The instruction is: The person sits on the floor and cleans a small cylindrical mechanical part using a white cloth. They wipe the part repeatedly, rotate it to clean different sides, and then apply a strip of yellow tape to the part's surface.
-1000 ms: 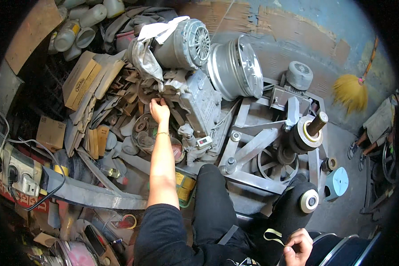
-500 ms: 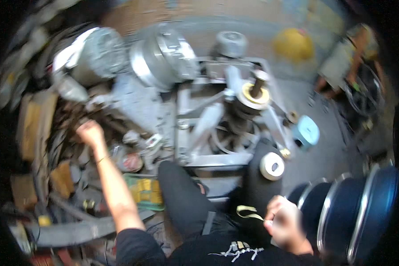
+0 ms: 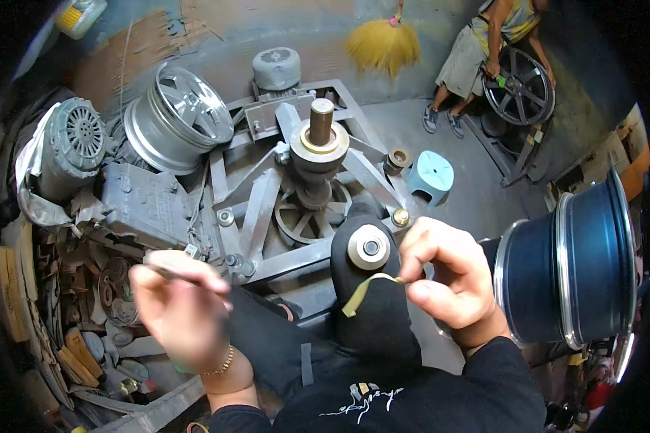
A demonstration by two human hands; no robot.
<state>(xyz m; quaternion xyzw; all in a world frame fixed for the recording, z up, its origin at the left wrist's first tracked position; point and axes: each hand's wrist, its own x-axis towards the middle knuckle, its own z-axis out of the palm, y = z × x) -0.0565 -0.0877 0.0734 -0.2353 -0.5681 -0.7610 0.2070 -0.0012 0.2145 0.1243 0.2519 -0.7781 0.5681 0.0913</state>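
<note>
My right hand (image 3: 451, 278) is closed in a pinch on one end of a short yellowish strip of tape (image 3: 361, 292), whose free end curls down over my thigh. On that knee rests a round, pale metal collar (image 3: 369, 247) with a hole in its middle, just left of the right fingertips. My left hand (image 3: 188, 310), partly blurred, is raised over my other leg. A thin dark thing (image 3: 167, 272) lies along its closed fingers, too unclear to name. Neither hand touches the collar.
Ahead stands a grey steel frame (image 3: 296, 261) with an upright shaft (image 3: 321, 123) and a motor (image 3: 276, 68). A silver wheel rim (image 3: 177, 119) lies left, a blue rim (image 3: 534, 274) right. Beyond are a light-blue stool (image 3: 432, 175) and another person (image 3: 477, 58) holding a dark wheel (image 3: 520, 86).
My left hand has come back from the cluttered pile at the left to in front of me. My right hand has risen with the tape strip, beside the knee. The view has shifted.
</note>
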